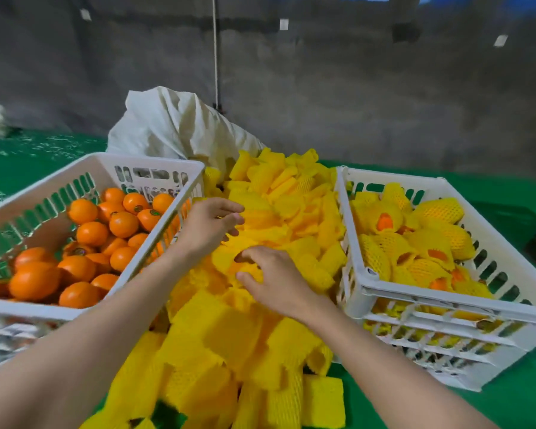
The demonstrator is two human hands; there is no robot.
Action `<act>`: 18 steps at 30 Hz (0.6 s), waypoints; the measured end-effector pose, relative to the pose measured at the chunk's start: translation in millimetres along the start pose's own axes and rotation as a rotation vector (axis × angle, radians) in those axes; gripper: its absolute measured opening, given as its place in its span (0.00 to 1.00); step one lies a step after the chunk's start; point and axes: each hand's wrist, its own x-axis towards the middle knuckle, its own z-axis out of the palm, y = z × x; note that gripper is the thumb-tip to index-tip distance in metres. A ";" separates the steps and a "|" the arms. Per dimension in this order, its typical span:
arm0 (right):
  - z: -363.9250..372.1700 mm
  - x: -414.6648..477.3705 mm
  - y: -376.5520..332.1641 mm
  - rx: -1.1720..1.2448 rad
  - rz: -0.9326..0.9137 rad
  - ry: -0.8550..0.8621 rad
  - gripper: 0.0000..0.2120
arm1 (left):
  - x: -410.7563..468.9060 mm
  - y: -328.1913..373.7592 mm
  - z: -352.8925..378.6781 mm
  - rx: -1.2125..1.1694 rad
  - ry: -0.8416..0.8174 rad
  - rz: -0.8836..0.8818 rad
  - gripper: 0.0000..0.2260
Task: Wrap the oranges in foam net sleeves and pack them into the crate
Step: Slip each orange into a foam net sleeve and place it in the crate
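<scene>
holding bare oranges [90,233]: left crate [149,158]; sleeved oranges [440,212]: right crate [446,300].

I am looking at a grey concrete wall [353,88] that is running across the whole back, with a darker band crossing it high up. Small pale tags [283,24] are sticking to it, and a thin cord [214,57] is hanging straight down. A green covering [508,193] is spreading out below the wall.

White sack [174,125], green mat [508,193], grey wall [353,88]
</scene>
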 end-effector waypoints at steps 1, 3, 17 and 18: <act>18.1 2.1 -7.0 -0.025 -0.009 -0.116 0.15 | -2.8 -5.9 -15.6 0.018 0.024 -0.016 0.06; 48.2 9.3 -18.5 -0.122 0.055 -0.289 0.21 | -10.3 -15.3 -38.3 0.052 0.045 -0.043 0.04; 30.4 56.1 -41.8 0.390 0.174 -0.071 0.08 | -57.0 -35.7 -88.0 0.091 -0.307 -0.159 0.23; 28.1 58.5 -45.1 0.416 0.181 -0.024 0.07 | -56.3 -36.0 -85.9 0.101 -0.285 -0.137 0.21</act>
